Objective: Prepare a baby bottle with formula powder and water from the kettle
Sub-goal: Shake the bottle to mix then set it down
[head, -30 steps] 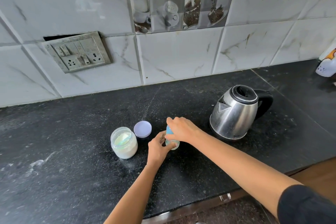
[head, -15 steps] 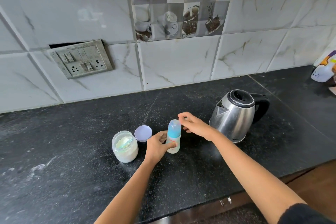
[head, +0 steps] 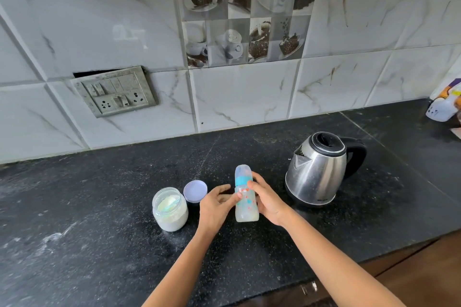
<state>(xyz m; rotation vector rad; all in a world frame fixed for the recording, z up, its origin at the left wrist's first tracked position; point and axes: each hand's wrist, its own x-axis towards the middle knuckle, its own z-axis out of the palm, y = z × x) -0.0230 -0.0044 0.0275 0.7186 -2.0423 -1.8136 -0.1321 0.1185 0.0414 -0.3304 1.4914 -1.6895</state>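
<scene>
— Which step is this?
— Near the end, I'd judge. The capped baby bottle (head: 245, 203) stands mid-frame on the tabletop (head: 99, 207), with the right hand (head: 269, 200) wrapped round it and the left hand (head: 215, 204) pinching its side. Next it needs a firm grip for shaking.
— Count?
— One baby bottle, one kettle (head: 316, 172) to its right, and one open powder jar (head: 170, 209) and one lid (head: 195, 191) to its left.

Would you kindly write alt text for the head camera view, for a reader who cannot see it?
A person's left hand and right hand hold a capped baby bottle upright at a black countertop. Left of it stand an open jar of white powder and a loose lavender lid; right of it stands a steel kettle.
</scene>
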